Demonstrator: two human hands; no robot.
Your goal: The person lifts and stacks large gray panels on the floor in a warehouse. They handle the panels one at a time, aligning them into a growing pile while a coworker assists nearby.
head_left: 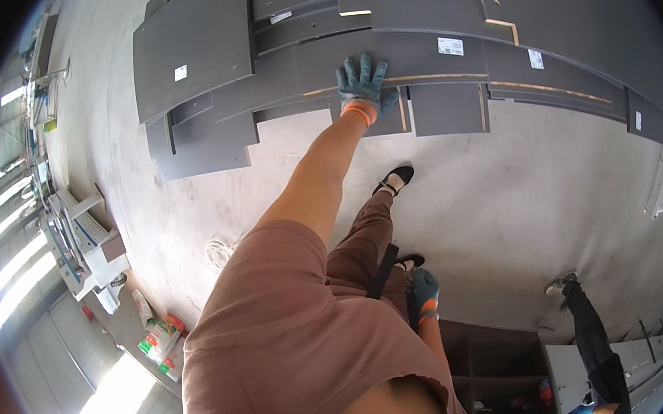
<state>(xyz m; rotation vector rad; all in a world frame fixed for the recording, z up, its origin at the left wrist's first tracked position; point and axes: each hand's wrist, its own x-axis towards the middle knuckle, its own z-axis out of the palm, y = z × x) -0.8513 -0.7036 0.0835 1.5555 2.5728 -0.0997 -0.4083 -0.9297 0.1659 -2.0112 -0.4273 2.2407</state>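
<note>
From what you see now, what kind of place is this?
Probably a workshop or furniture assembly site: grey panels lie on a bare concrete floor, and the gloved left hand rests on one.

One cam only, on my head, left of the pair, wide fisheye. It looks steeply down over my shoulder and chest, so my own body fills the lower middle. My left hand point(363, 89) sits far up the frame at arm's length, on the dark grey panels point(203, 51) spread over the concrete floor point(508, 192). My right hand point(425, 289) hangs close in, near centre. Edges bend hard toward the rim; corners are black. Another person point(599, 368) shows small at lower right. No 2nd view, so no overlap to tell.
</note>
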